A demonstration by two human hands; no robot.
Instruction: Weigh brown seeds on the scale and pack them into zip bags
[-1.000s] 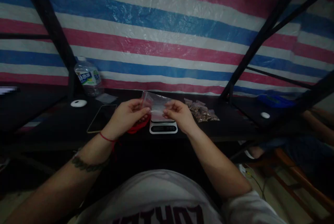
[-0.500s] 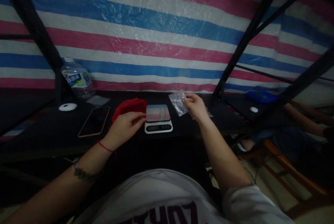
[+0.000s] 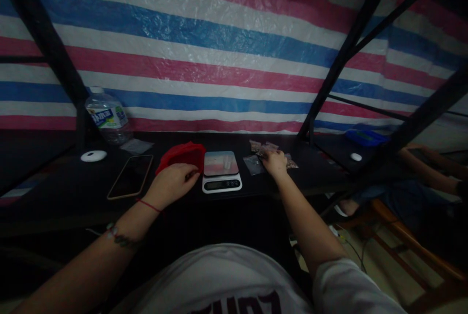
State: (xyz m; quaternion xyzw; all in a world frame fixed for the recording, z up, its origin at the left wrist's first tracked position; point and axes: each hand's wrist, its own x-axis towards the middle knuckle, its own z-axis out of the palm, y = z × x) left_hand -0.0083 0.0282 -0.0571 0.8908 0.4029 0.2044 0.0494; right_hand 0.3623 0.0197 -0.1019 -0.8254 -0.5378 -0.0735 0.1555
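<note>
Bags (image 3: 258, 147) are lying under the right hand (image 3: 276, 162), its grip impossible to tell; the left hand (image 3: 178, 180) is curling, slightly parted, by the red container (image 3: 170, 151).

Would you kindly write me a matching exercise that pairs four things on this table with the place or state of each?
Things:
1. Small filled bags
2. Smartphone
3. Digital scale
4. Plastic bottle

Places or states:
A. Upright in front of the striped sheet
B. Between the left hand and the right hand
C. Partly covered by the right hand
D. Lying flat with a dark screen

Right pairs: 1-C, 2-D, 3-B, 4-A
</note>
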